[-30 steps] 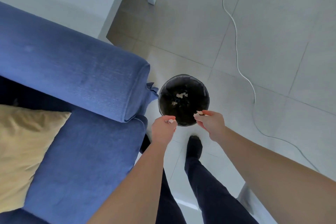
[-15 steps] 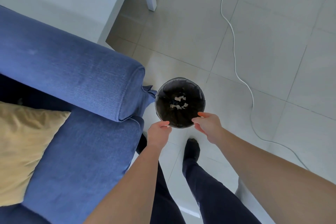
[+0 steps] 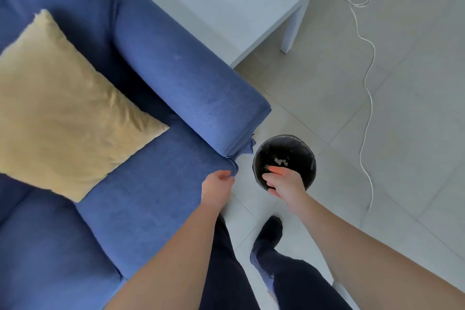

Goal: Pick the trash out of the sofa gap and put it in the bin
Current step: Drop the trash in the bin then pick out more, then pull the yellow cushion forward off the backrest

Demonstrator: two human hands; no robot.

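Observation:
A small round black bin stands on the tiled floor just off the front corner of the blue sofa. Pale scraps of trash lie at its bottom. My right hand hovers over the near rim of the bin, palm down with fingers spread, and I see nothing in it. My left hand is beside the front corner of the seat cushion, fingers curled in, with nothing showing in it. The gap between armrest and seat runs back as a dark seam; no trash shows in it.
A tan cushion leans on the sofa seat at the left. A white side table stands behind the armrest. A white cable snakes across the floor on the right. My legs and dark-socked foot are below the bin.
My view has swung left and up, bringing in more of the sofa and the table. My left hand has left the bin for the seat corner. My right hand has moved over the bin, fingers open.

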